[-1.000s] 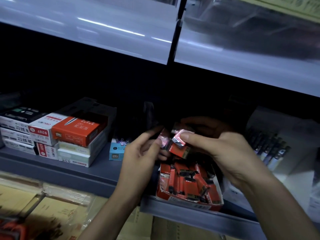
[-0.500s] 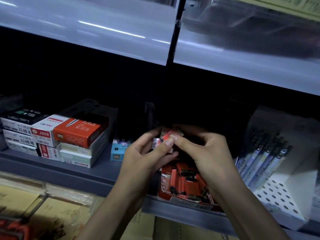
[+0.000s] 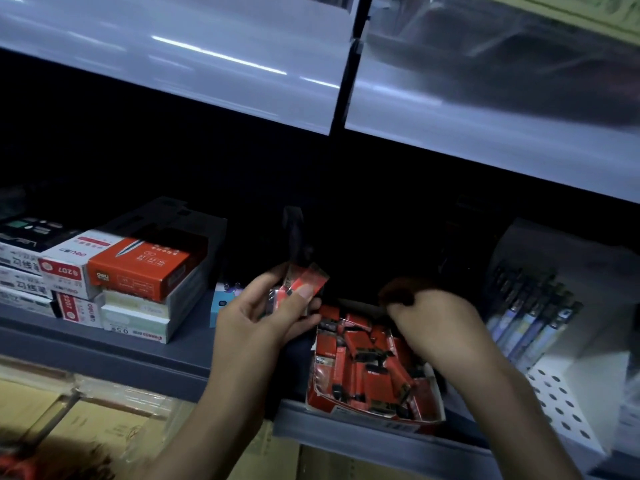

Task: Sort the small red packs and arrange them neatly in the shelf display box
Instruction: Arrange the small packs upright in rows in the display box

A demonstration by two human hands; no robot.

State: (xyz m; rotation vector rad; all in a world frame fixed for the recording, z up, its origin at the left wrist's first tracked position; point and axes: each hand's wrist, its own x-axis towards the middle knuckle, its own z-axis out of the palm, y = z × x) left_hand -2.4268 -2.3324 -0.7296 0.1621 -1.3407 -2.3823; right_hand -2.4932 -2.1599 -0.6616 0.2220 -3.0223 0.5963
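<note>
Hands parted: collected packs now in left hand [image 3: 263, 317] alone, right hand [image 3: 433, 323] gone to the box.

Half a second ago both hands met over one bundle; now the left hand is closed around a small fan of red packs [image 3: 304, 282], thumb pressed on top, above and left of the display box [image 3: 318, 393]. The right hand, fingers curled at the box's rear, is well apart from that grip; whether it holds anything cannot be told. Judged: gathering continues, arranging not begun. Packs are flat, rectangular, glossy-wrapped; those below the grip lie jumbled in the red card box, its rim creased.
</note>
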